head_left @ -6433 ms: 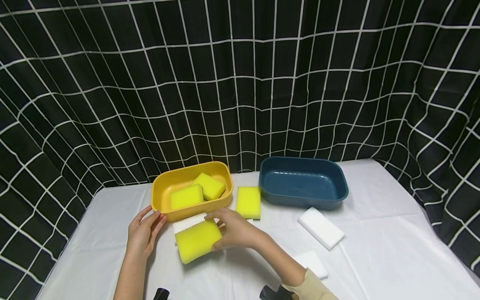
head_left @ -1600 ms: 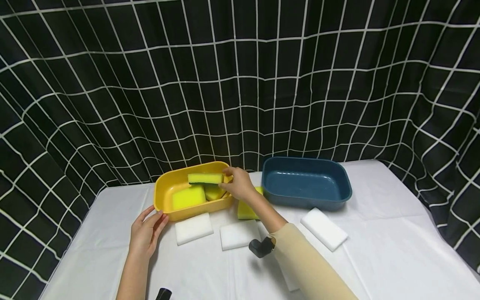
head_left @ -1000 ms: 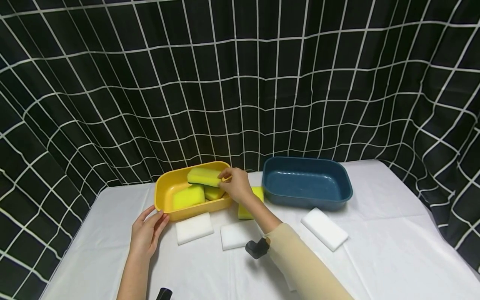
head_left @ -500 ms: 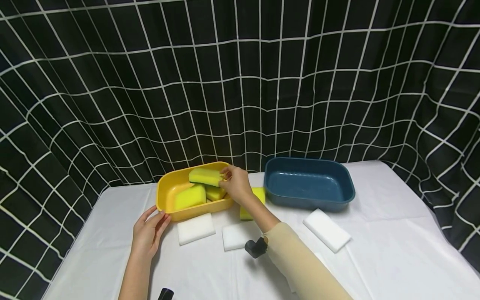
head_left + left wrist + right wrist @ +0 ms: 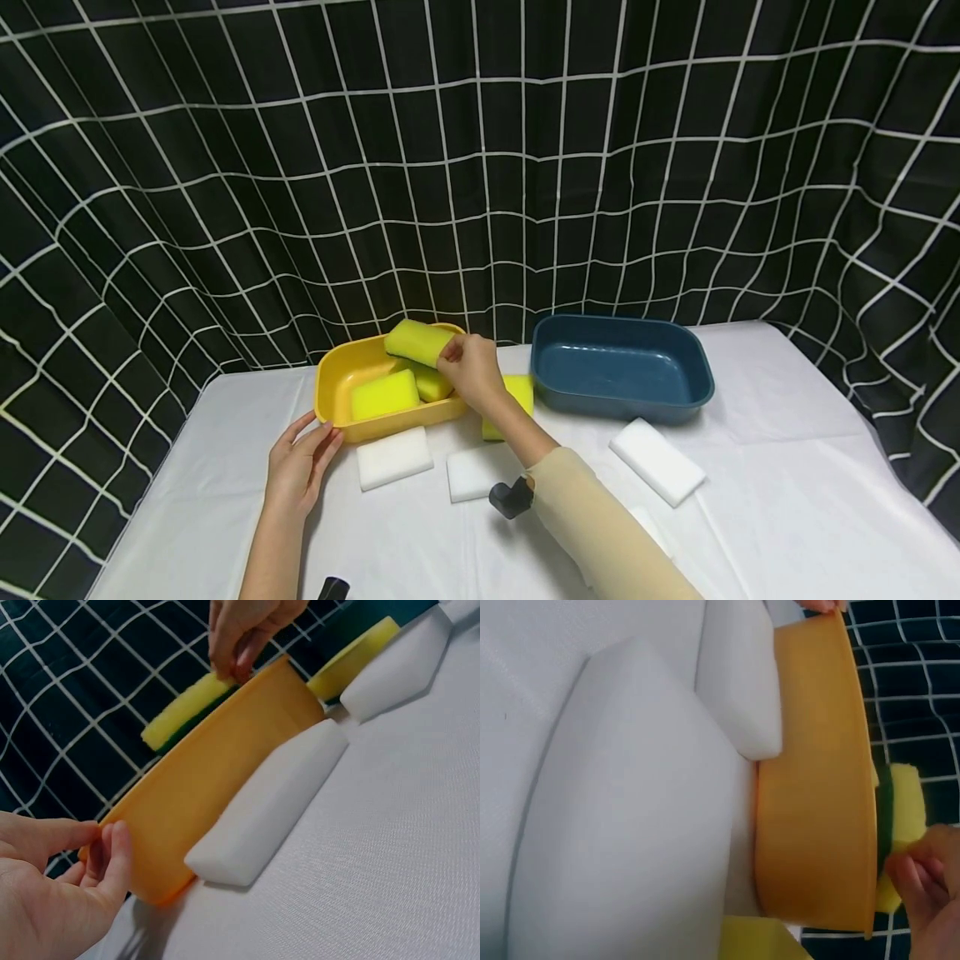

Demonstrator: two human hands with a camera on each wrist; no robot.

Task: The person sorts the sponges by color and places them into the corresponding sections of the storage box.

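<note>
My left hand point(image 5: 296, 467) pinches the near left corner of the yellow-orange plastic tub point(image 5: 367, 428), thumb and fingers on its rim. My right hand point(image 5: 476, 373) holds a yellow sponge point(image 5: 416, 341) with a dark green scouring side by its right end, above the tub's far right part. The left wrist view shows this sponge tilted just past the rim. Inside the tub lie two more yellow sponges, one at the front point(image 5: 384, 396) and one partly covered behind it point(image 5: 430, 384).
A dark blue tub point(image 5: 622, 408) stands to the right. Between the tubs lies another yellow sponge point(image 5: 519, 392), partly behind the right forearm. Several white sponge blocks lie on the white cloth, one before the yellow tub point(image 5: 394, 458) and one before the blue tub point(image 5: 657, 461). A black grid curtain point(image 5: 495, 192) hangs behind.
My right hand carried a sponge from the table up to the yellow tub. Since then the sponge has turned, its left end rising toward the back. The left hand keeps its place.
</note>
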